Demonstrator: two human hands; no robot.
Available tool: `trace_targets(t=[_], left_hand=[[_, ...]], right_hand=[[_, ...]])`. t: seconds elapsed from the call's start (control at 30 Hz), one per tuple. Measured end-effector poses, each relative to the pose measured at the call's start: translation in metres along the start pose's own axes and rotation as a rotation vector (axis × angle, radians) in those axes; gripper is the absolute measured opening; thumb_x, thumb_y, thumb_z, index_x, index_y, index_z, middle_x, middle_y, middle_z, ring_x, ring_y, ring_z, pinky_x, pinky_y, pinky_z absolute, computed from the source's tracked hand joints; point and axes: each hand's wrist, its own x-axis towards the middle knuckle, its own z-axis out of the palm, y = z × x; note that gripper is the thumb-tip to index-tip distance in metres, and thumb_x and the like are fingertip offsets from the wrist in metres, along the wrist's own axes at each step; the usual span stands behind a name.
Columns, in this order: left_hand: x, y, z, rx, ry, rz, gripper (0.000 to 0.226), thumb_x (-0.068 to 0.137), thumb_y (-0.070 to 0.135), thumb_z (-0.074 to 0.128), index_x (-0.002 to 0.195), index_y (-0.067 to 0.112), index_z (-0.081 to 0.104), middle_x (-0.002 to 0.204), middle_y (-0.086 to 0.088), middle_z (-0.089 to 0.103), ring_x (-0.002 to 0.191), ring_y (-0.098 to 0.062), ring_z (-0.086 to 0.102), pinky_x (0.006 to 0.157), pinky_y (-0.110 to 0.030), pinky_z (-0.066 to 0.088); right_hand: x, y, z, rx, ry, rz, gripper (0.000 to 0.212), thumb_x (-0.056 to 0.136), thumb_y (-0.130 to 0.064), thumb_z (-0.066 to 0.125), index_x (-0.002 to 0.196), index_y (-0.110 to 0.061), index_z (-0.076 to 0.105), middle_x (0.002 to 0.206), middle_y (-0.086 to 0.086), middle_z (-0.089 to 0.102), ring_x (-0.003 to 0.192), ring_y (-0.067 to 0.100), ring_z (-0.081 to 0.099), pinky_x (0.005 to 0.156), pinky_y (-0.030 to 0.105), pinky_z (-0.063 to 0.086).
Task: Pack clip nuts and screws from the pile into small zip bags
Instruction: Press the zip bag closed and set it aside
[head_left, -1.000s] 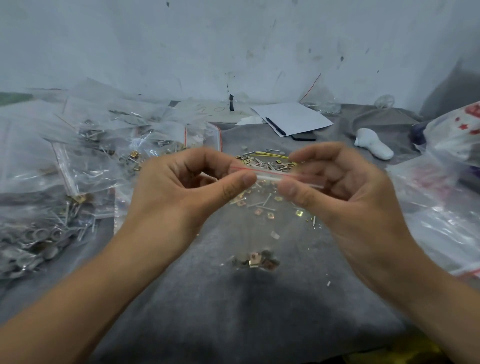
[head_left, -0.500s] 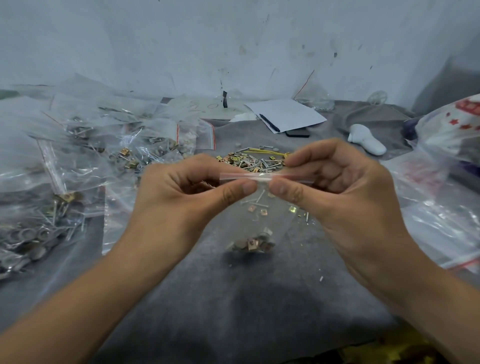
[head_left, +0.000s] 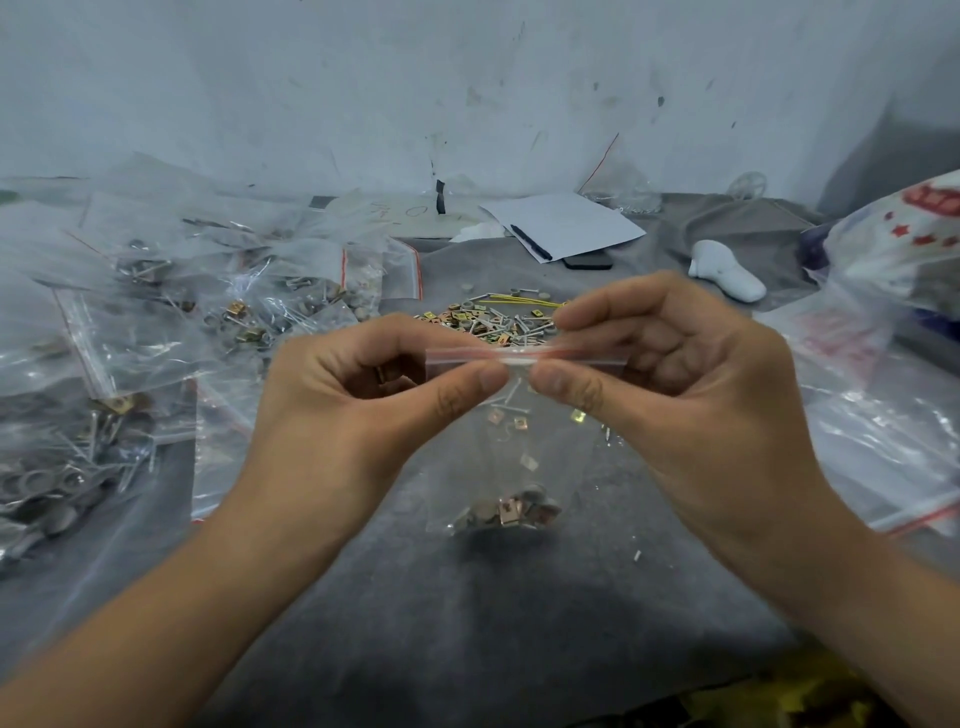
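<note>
- The left hand (head_left: 363, 410) pinches the top strip of a small clear zip bag (head_left: 511, 447) between thumb and fingers.
- The right hand (head_left: 675, 400) pinches the same strip just beside it. The two thumbs nearly touch.
- The bag hangs down from both hands above the grey cloth (head_left: 441, 597).
- Clip nuts and other small metal bits (head_left: 511, 512) sit at the bottom of the bag.
- The loose pile of nuts and screws (head_left: 498, 322) lies on the cloth behind the hands.
- Filled bags (head_left: 171, 322) lie heaped on the left.
</note>
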Motion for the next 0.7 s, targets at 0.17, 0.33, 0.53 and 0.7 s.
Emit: trace_targets(t=[0.17,0.33,0.53,0.7], left_hand=[[0.0007,0.0015,-0.0018,0.019,0.007,-0.01,0.02,0.073,0.015,0.084,0.091,0.006,0.082,0.067,0.0,0.073,0.056,-0.012,0.058,0.052,-0.022,0.047],[0.0006,0.0022,-0.0022,0.003,-0.011,-0.007,0.014,0.075,0.013,0.086,0.087,0.008,0.082,0.069,-0.007,0.072,0.054,-0.019,0.056,0.048,-0.028,0.047],[0.0005,0.0032,-0.0039,0.004,-0.033,0.003,0.01,0.075,0.016,0.085,0.084,0.012,0.082,0.067,-0.004,0.072,0.057,-0.013,0.06,0.053,-0.023,0.048],[-0.0001,0.0039,-0.0032,0.023,-0.045,0.017,0.012,0.076,0.014,0.084,0.086,0.008,0.08,0.07,-0.002,0.074,0.06,-0.008,0.063,0.057,-0.019,0.049]], right_hand=[[-0.0038,0.0012,0.0017,-0.077,0.012,-0.066,0.034,0.075,-0.009,0.09,0.104,-0.011,0.072,0.093,0.001,0.08,0.087,0.018,0.079,0.078,0.024,0.062],[-0.005,0.0012,0.0018,-0.199,0.008,-0.18,0.03,0.079,-0.01,0.09,0.104,-0.013,0.074,0.097,-0.003,0.08,0.091,0.015,0.078,0.083,0.024,0.062],[-0.0062,0.0003,0.0038,-0.167,-0.006,-0.161,0.027,0.08,-0.009,0.088,0.103,-0.012,0.073,0.096,-0.002,0.079,0.091,0.016,0.078,0.084,0.022,0.06],[-0.0105,-0.0024,0.0083,-0.102,-0.032,-0.08,0.026,0.082,-0.013,0.084,0.105,-0.011,0.072,0.096,0.002,0.078,0.093,0.019,0.077,0.083,0.021,0.059]])
